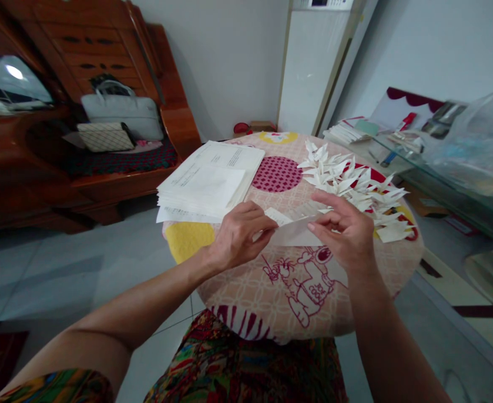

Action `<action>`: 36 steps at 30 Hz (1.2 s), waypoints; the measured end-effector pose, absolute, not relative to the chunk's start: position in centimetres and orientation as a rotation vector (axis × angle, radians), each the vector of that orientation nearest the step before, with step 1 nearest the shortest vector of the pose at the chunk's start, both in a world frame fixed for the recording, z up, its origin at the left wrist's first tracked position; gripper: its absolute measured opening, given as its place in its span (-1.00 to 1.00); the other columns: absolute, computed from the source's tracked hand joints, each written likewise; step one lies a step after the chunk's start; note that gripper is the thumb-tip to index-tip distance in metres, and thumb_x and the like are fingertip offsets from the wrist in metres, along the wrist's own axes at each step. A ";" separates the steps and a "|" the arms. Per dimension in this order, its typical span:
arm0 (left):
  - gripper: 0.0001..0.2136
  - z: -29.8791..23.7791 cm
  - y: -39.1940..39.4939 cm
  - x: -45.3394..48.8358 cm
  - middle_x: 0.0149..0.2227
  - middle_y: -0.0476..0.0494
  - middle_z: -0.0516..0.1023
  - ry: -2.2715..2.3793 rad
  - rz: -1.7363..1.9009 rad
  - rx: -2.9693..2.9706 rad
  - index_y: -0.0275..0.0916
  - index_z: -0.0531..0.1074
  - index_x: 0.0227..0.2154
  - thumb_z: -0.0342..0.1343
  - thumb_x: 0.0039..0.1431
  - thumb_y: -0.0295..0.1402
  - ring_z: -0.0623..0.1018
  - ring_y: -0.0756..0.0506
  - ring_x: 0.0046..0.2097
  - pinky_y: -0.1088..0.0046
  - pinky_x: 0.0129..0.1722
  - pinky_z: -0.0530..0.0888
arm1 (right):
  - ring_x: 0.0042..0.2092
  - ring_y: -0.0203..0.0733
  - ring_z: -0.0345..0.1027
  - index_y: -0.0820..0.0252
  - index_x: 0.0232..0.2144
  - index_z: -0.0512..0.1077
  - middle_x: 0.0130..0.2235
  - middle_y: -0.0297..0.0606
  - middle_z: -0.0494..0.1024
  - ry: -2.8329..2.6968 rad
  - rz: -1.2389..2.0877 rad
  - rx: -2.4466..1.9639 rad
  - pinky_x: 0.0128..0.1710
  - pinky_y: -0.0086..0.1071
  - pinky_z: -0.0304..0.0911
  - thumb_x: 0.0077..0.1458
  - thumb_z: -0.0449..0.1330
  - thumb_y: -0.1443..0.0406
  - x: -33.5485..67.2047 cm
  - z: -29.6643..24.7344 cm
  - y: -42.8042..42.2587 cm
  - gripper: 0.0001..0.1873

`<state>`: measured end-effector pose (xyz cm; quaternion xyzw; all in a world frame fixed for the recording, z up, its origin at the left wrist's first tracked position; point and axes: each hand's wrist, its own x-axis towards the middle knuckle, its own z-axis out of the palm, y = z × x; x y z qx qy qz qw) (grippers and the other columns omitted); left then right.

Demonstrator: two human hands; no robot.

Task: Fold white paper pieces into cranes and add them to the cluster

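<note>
A folded sheet of white paper point(296, 233) is held above the front half of the round table. My left hand point(245, 234) pinches its left end between thumb and fingers. At the right end, my right hand point(344, 228) grips the paper with the thumb and bent fingers, its index finger stretched out above. To the left lies a stack of printed paper sheets point(213, 165), a smaller blank piece on top. Behind my right hand spreads a heap of folded white paper pieces point(341, 176) with pointed ends.
A patterned cloth point(246, 296) covers the round table. On the right, a glass shelf point(452, 190) holds a plastic bag point(469, 145) and papers. A wooden bench point(116, 184) at the left carries a grey handbag point(122, 115). A tall white cabinet point(307, 73) stands behind.
</note>
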<state>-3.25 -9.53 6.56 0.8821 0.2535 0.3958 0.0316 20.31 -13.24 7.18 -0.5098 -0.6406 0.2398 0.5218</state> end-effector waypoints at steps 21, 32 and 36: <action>-0.35 5.5 -7.5 -6.9 0.42 -0.02 0.12 0.552 0.374 2.978 0.02 0.24 0.30 0.02 0.17 -0.61 0.06 -0.20 0.45 -0.08 0.43 -0.12 | -0.07 -0.03 0.56 0.10 -0.42 0.59 -0.17 -0.20 0.70 -1.559 0.894 -1.079 -0.02 -0.12 0.43 -0.06 0.27 0.38 25.4 2.6 -16.2 -0.88; -0.55 1.5 -7.9 -6.8 0.27 -0.26 0.38 0.243 0.332 2.712 -0.17 0.33 0.24 0.01 0.31 -0.48 0.35 -0.15 0.33 0.11 0.34 0.29 | 0.14 0.04 0.44 0.05 -0.20 0.64 -0.03 -0.18 0.66 -2.035 0.574 -1.234 0.17 0.03 0.32 0.06 0.27 0.31 27.8 -0.5 -18.4 -0.77; -0.59 0.9 -8.2 -6.7 0.20 -0.28 0.48 0.285 0.421 2.631 -0.21 0.39 0.20 0.00 0.31 -0.49 0.43 -0.16 0.27 0.11 0.26 0.42 | 0.16 0.08 0.41 0.08 -0.18 0.63 -0.03 -0.15 0.66 -2.113 0.244 -1.344 0.19 0.09 0.26 0.10 0.17 0.35 27.1 -1.3 -19.1 -0.71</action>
